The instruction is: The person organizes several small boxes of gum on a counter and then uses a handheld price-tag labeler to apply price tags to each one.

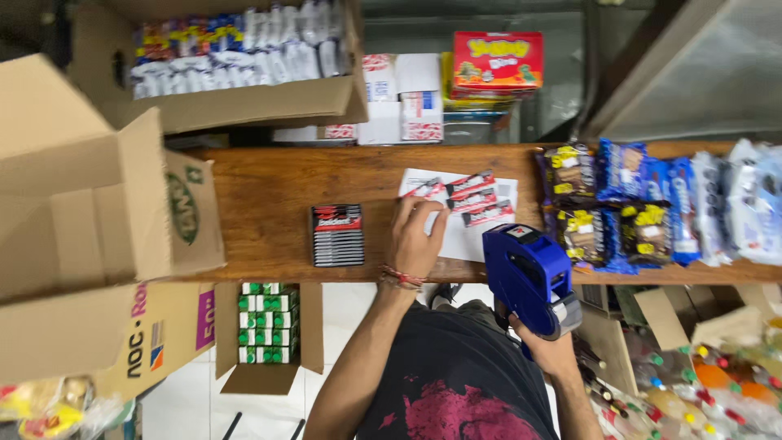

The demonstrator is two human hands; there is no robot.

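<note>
A person's left hand [415, 240] presses spread fingers [407, 210] on small packets [471, 197] over white paper [472, 236] on the desk [269, 195]; the right hand [547, 346] clenches a blue price-label gun [528, 277], its long axis angled toward those fingers. Loose packets just beyond the fingertips could slide under a careless stamp

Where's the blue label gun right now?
The label gun is in the right hand, at the wooden counter's near edge, between the white sheet and the snack packs.
</note>
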